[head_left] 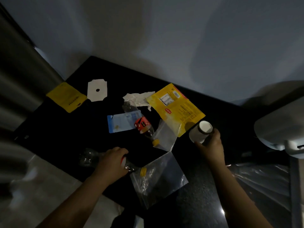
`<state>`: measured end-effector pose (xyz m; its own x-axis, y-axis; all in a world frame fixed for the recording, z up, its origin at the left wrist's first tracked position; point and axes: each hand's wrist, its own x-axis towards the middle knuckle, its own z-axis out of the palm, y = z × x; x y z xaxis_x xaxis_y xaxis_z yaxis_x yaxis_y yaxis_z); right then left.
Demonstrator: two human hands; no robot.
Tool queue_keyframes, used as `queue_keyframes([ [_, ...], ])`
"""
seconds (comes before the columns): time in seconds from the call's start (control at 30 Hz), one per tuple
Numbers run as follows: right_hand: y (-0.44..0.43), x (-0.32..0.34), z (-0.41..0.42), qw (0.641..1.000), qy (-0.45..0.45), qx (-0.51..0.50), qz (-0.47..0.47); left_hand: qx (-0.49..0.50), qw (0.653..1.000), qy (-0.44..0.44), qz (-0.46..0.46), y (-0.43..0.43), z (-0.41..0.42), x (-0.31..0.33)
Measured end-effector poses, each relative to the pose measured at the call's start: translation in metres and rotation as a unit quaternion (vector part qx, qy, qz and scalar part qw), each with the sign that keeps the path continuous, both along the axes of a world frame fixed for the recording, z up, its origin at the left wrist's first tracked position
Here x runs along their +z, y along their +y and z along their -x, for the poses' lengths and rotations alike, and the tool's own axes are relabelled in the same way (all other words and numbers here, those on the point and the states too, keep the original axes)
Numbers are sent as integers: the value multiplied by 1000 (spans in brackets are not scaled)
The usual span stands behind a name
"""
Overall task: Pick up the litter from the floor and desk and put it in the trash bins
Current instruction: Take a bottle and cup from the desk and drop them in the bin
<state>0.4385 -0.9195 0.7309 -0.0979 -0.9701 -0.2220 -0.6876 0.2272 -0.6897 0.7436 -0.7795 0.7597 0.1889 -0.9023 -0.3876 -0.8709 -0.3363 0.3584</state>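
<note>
On my feed the room was dim, with a plain pale grey-blue wall (181, 38) filling the upper half and soft shadows lying across it. A black counter (62, 139) ran up to that wall at a slant, its near part glossy and speckled with a small glint of light. A grey ribbed panel or curtain (18, 76), I could not tell which, stood at its left end, and beside the counter's near left edge I saw a pale, blurred floor (49, 183).
</note>
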Motion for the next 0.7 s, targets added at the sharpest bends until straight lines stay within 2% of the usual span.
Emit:
queue_keyframes([
  [0.3, -18, -28, -19, 995, -52, -84, 1, -56, 997, -21, -48, -11, -19, -29],
  [0.57, -1, -26, -43, 990, -57, -101, 81, 41, 995, 83, -36, -29, -39, -40],
  [0.7, 17, -27, -58, 999, -46, -27, -10, 46, 995, 83, -17, -43, -45, -43],
])
